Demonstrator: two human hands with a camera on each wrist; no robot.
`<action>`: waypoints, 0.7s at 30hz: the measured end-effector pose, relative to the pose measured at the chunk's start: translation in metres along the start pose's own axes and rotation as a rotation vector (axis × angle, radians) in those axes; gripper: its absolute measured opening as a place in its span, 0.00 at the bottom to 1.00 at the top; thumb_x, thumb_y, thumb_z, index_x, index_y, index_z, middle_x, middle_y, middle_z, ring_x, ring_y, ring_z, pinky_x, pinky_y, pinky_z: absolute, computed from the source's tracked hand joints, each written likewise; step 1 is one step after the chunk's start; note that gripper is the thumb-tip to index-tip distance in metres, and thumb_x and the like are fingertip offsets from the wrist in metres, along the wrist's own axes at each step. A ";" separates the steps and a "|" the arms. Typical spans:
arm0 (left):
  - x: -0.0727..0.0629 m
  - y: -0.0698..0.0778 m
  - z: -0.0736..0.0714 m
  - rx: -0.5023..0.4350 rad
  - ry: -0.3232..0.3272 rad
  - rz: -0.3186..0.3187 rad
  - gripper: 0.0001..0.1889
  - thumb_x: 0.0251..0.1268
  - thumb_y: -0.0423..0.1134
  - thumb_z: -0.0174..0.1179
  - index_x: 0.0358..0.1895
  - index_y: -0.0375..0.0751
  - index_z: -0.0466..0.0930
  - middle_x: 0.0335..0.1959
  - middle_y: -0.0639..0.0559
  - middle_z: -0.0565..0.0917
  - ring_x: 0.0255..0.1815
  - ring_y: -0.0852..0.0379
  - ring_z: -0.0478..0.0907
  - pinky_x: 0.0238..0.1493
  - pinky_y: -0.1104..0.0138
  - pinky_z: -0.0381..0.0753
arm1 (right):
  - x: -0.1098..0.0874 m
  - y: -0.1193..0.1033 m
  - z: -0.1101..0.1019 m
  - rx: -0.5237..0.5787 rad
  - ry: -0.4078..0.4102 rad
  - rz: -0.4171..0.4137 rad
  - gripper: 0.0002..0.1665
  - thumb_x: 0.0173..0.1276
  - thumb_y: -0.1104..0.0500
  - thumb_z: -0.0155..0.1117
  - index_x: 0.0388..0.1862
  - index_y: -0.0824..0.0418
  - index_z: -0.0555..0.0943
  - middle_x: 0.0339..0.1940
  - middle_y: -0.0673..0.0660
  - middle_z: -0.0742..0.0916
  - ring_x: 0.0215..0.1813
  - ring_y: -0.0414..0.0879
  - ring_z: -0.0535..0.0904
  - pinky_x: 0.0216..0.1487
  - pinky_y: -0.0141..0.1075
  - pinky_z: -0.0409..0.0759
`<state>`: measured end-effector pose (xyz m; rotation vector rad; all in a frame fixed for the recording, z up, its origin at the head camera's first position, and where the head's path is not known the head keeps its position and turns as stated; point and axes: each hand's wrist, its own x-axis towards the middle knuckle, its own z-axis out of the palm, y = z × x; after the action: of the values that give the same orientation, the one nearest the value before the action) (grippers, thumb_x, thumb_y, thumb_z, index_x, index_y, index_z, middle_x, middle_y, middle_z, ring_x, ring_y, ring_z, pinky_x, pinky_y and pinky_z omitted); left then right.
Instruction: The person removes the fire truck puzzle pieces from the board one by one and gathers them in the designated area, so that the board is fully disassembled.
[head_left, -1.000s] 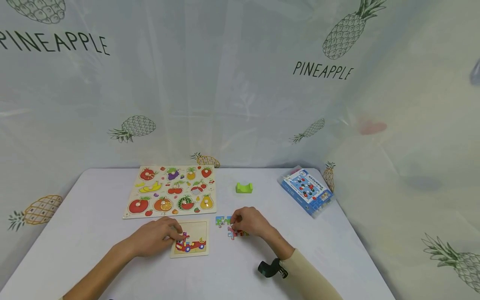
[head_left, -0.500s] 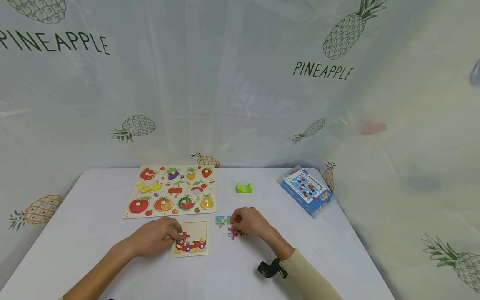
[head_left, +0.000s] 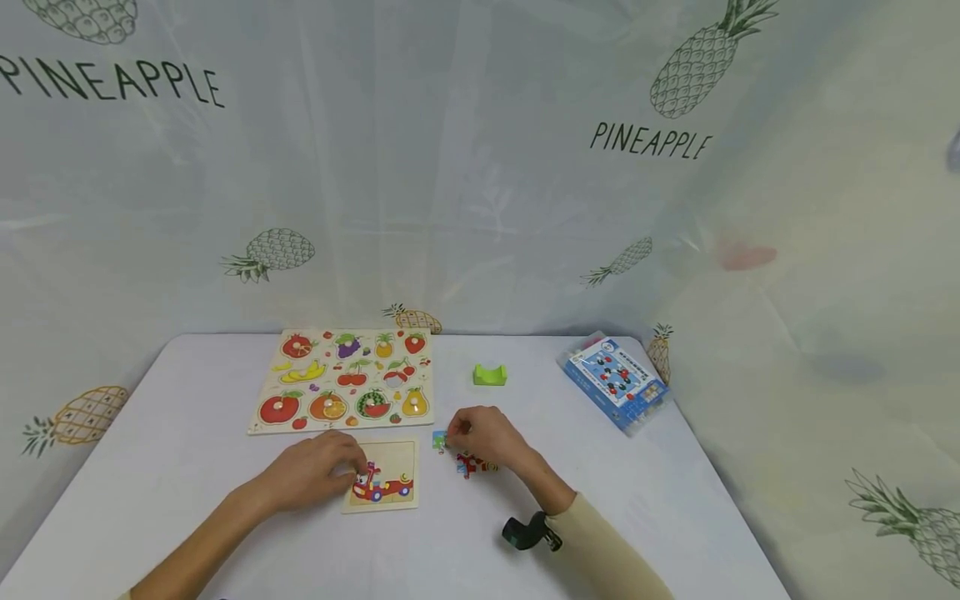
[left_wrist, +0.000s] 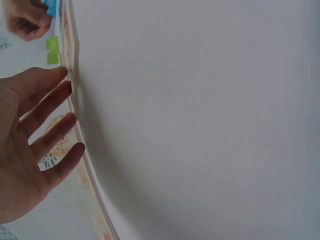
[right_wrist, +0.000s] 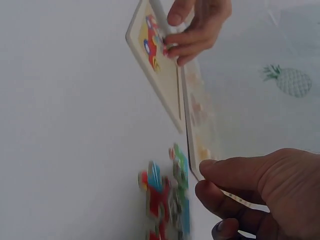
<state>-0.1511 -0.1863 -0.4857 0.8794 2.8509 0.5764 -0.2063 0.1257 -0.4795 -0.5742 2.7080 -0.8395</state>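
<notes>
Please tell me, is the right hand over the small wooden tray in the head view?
No, the right hand is beside the small wooden tray, near the loose puzzle pieces.

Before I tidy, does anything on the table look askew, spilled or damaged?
The blue box lies askew near the far right corner of the table, angled to its far edge. Loose pieces lie jumbled near the right hand, which seems ordinary. I see no spill or damage.

“PINEAPPLE” (head_left: pixel 651 141) twice on backdrop (head_left: pixel 450 183)
</notes>
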 end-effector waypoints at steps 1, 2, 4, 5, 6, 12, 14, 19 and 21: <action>0.000 0.000 0.001 0.008 0.008 -0.009 0.07 0.59 0.42 0.71 0.37 0.63 0.85 0.43 0.69 0.82 0.55 0.54 0.77 0.51 0.51 0.81 | 0.001 -0.004 0.003 0.002 -0.004 -0.005 0.03 0.68 0.56 0.69 0.33 0.50 0.84 0.27 0.42 0.82 0.30 0.38 0.75 0.31 0.30 0.74; 0.001 0.001 0.003 0.015 0.015 -0.018 0.08 0.57 0.44 0.72 0.35 0.63 0.83 0.43 0.68 0.82 0.54 0.53 0.77 0.51 0.52 0.81 | 0.003 -0.009 0.006 0.003 -0.008 -0.013 0.03 0.68 0.56 0.69 0.33 0.50 0.84 0.27 0.42 0.82 0.30 0.37 0.75 0.31 0.30 0.74; 0.002 0.002 0.005 0.023 0.030 -0.035 0.10 0.54 0.46 0.75 0.33 0.63 0.81 0.44 0.66 0.82 0.55 0.53 0.77 0.51 0.52 0.81 | 0.006 -0.017 0.014 0.007 -0.023 -0.028 0.03 0.68 0.56 0.70 0.33 0.51 0.84 0.27 0.42 0.81 0.29 0.37 0.74 0.30 0.29 0.73; 0.002 0.003 0.007 0.027 0.035 -0.047 0.11 0.53 0.47 0.76 0.32 0.63 0.80 0.44 0.66 0.82 0.55 0.53 0.77 0.51 0.52 0.81 | 0.008 -0.021 0.019 0.006 -0.031 -0.039 0.03 0.68 0.55 0.70 0.33 0.51 0.84 0.26 0.42 0.81 0.29 0.36 0.74 0.30 0.29 0.72; 0.002 0.003 0.008 0.029 0.038 -0.057 0.12 0.52 0.48 0.76 0.32 0.63 0.79 0.45 0.65 0.82 0.55 0.54 0.77 0.52 0.53 0.81 | 0.010 -0.026 0.023 0.012 -0.042 -0.051 0.03 0.67 0.55 0.70 0.34 0.51 0.85 0.26 0.42 0.81 0.29 0.36 0.73 0.30 0.29 0.72; 0.004 0.004 0.009 0.017 0.050 -0.068 0.17 0.49 0.48 0.78 0.35 0.58 0.76 0.45 0.61 0.78 0.50 0.55 0.74 0.48 0.55 0.81 | 0.021 -0.048 0.047 -0.004 -0.117 -0.132 0.07 0.65 0.55 0.72 0.42 0.52 0.88 0.22 0.41 0.80 0.26 0.34 0.72 0.29 0.27 0.69; 0.003 0.004 0.009 0.007 0.060 -0.065 0.19 0.49 0.48 0.78 0.39 0.56 0.75 0.46 0.59 0.76 0.50 0.55 0.74 0.47 0.56 0.81 | 0.022 -0.054 0.054 -0.034 -0.138 -0.154 0.11 0.66 0.54 0.72 0.47 0.52 0.88 0.21 0.41 0.80 0.25 0.33 0.71 0.28 0.26 0.69; 0.001 0.003 0.008 0.000 0.080 -0.100 0.28 0.48 0.51 0.79 0.52 0.47 0.79 0.49 0.54 0.74 0.50 0.54 0.75 0.52 0.55 0.81 | 0.023 -0.066 0.063 -0.092 -0.175 -0.191 0.18 0.68 0.52 0.71 0.56 0.50 0.87 0.19 0.40 0.79 0.22 0.33 0.72 0.26 0.26 0.69; 0.001 0.004 0.008 0.000 0.075 -0.121 0.33 0.47 0.52 0.79 0.57 0.43 0.80 0.49 0.54 0.74 0.49 0.55 0.74 0.52 0.55 0.81 | 0.023 -0.069 0.065 -0.105 -0.179 -0.202 0.18 0.68 0.52 0.70 0.56 0.49 0.87 0.19 0.40 0.79 0.21 0.33 0.71 0.25 0.26 0.68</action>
<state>-0.1480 -0.1805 -0.4915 0.6931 2.9458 0.6068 -0.1842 0.0319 -0.4939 -0.9133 2.5719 -0.6583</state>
